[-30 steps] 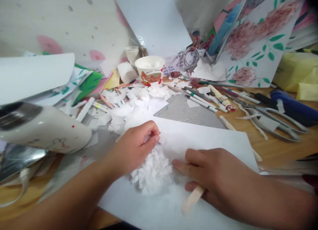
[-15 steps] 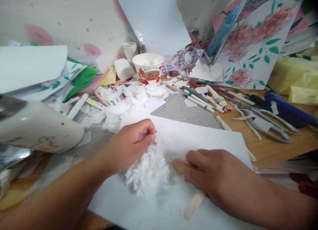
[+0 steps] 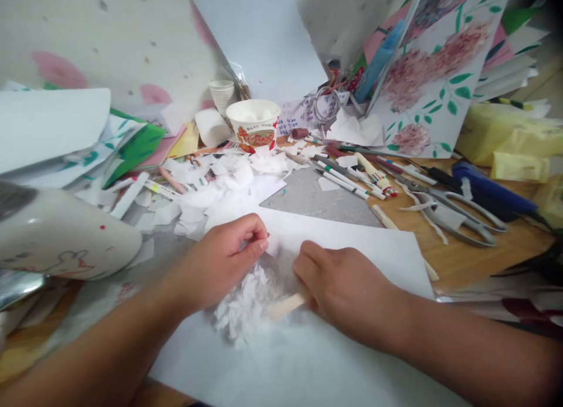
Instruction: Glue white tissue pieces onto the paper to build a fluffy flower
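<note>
My left hand [image 3: 237, 248] is closed in a pinch above the white sheet, with a small white paper scrap [image 3: 272, 244] at its fingertips. Below it lies a fluffy cluster of crumpled white paper petals [image 3: 247, 304] on the large white sheet [image 3: 352, 348]. My right hand [image 3: 336, 275] is closed around a flat wooden craft stick [image 3: 288, 306]. The stick's free end points left and reaches the right edge of the cluster. The rest of the stick is hidden in the fist.
Loose paper scraps [image 3: 189, 213] are strewn behind the sheet, near a paper bowl [image 3: 254, 125]. Pens [image 3: 343, 183] and pliers-like scissors [image 3: 461, 213] lie at right. A white cylindrical container [image 3: 70, 234] lies at left. A flower picture [image 3: 440, 84] leans at the back right.
My right hand has moved left and slightly up, and the stick has swung from pointing down toward me to pointing left at the petals. My left hand keeps its pinch. The view has shifted slightly.
</note>
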`<state>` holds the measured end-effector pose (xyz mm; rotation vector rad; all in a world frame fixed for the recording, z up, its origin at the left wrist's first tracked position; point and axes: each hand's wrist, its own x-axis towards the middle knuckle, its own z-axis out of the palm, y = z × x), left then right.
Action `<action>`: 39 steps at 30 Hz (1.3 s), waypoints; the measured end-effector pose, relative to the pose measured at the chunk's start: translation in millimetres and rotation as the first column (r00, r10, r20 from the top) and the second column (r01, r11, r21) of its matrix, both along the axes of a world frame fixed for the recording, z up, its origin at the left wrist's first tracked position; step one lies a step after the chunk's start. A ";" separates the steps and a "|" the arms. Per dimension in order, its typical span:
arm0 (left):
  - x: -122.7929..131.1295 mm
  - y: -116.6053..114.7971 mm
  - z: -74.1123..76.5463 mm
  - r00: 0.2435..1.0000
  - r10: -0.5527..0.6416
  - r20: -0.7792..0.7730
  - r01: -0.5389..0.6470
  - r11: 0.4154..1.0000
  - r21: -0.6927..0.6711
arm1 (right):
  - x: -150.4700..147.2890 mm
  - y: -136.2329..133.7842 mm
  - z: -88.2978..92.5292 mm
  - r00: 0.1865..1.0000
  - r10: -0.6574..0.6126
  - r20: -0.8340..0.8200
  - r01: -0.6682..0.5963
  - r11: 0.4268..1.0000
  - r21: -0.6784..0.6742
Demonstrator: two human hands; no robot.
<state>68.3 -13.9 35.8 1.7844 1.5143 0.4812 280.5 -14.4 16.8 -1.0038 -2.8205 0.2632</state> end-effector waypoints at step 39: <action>0.5 0.7 -1.8 0.989 0.041 0.145 -0.027 0.994 -0.101 | 19.3 0.4 5.4 0.954 0.252 -0.163 -0.270 0.957 -0.102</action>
